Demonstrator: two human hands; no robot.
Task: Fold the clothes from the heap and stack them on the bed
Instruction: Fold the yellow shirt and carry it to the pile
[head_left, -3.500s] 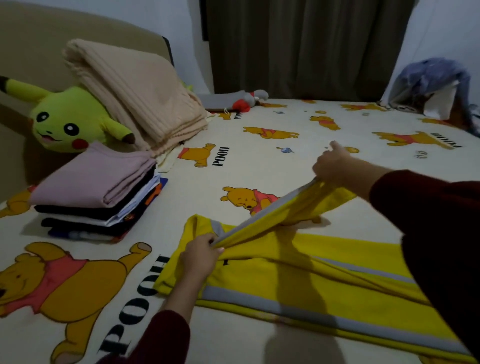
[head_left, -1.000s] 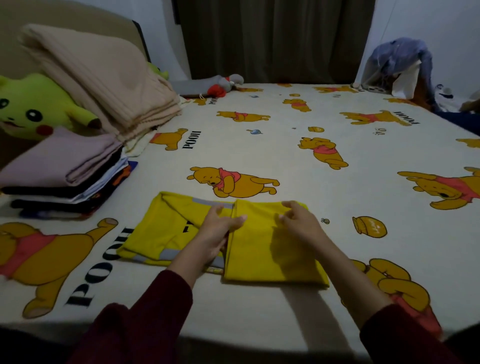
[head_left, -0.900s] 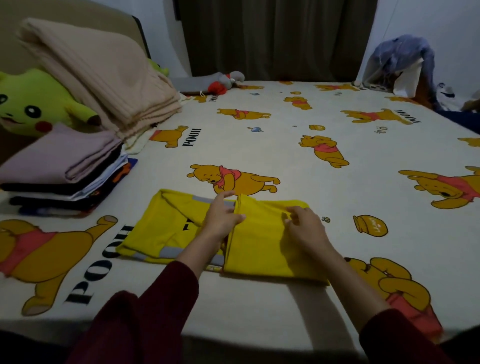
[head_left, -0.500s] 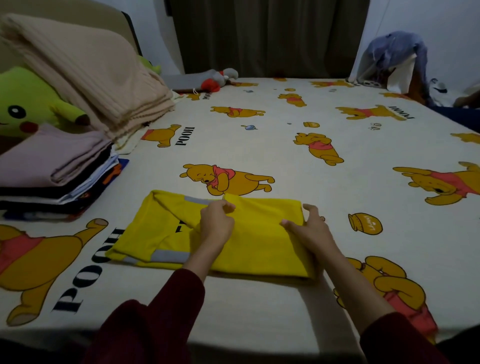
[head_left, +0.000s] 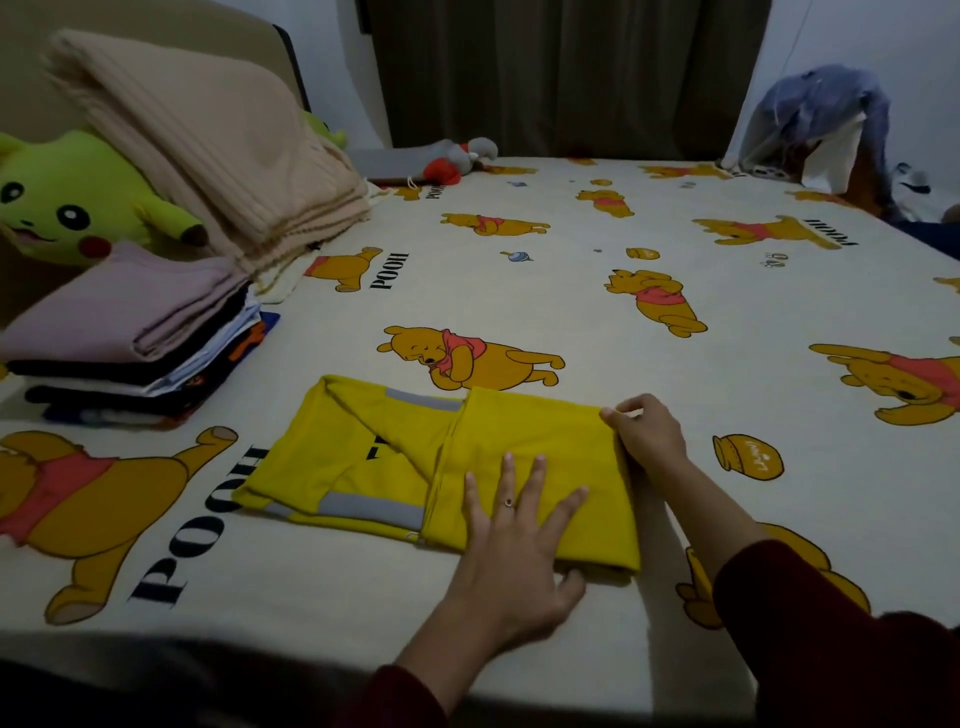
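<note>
Nearest me, low in the centre of the frame, I see my left hand (head_left: 511, 545) lying flat with its fingers spread and straight, palm pressed on the near right part of the folded yellow garment with grey reflective stripes (head_left: 415, 457). Just right of it, my right hand (head_left: 647, 434) sits at the garment's right edge, fingers curled and pinching the folded cloth there. The garment lies on the cream bedsheet printed with yellow bears (head_left: 571, 291), in the lower middle of the frame, between my two hands and stretching leftward past them. At mid left stands a stack of folded clothes topped by a pale lilac piece (head_left: 130, 332), well apart from the garment. Behind it, upper left, lean a folded beige ribbed blanket (head_left: 208, 140) and a green-yellow plush toy (head_left: 67, 202). Far upper right sits a heap of bluish clothes (head_left: 826, 119).
</note>
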